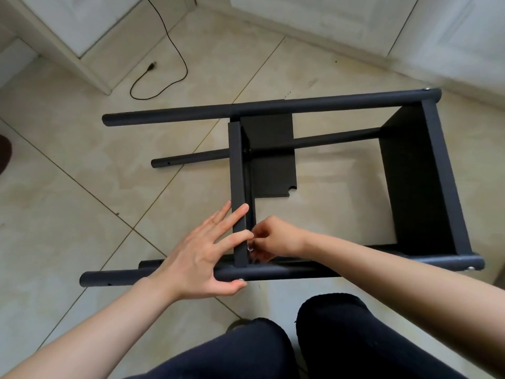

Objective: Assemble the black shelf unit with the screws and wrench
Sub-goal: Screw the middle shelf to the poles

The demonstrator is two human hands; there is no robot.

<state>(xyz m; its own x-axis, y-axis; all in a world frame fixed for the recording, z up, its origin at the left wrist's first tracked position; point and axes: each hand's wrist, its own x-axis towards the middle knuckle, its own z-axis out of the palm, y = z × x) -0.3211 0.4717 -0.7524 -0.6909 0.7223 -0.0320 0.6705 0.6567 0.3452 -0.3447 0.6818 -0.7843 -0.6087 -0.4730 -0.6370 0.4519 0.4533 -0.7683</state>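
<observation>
Black metal shelf unit (420, 170) lies on its side on the beige tiled floor (68, 187), four round black posts running left to right; end shelf already fixed at the right, middle black shelf panel (237, 187) standing between the near and far posts. Risk, as a judgement: the panel looks braced only by the hand at its near end, so if that hand slackens the panel may twist, the hole may drift off line and the small silver screw (249, 248) could cross-thread or drop to the floor. A silver screw head (241, 280) on the near black post (300, 270) sits just at the thumb. Left hand (202, 250) is spread wide, fingers straight, pressing on the panel's edge, thumb under the near post. Right hand (269, 239) has fingers curled tight, pinching the small screw at the panel's near corner. No wrench in sight. A black cable (175, 50) trails near the floor's far left corner.
</observation>
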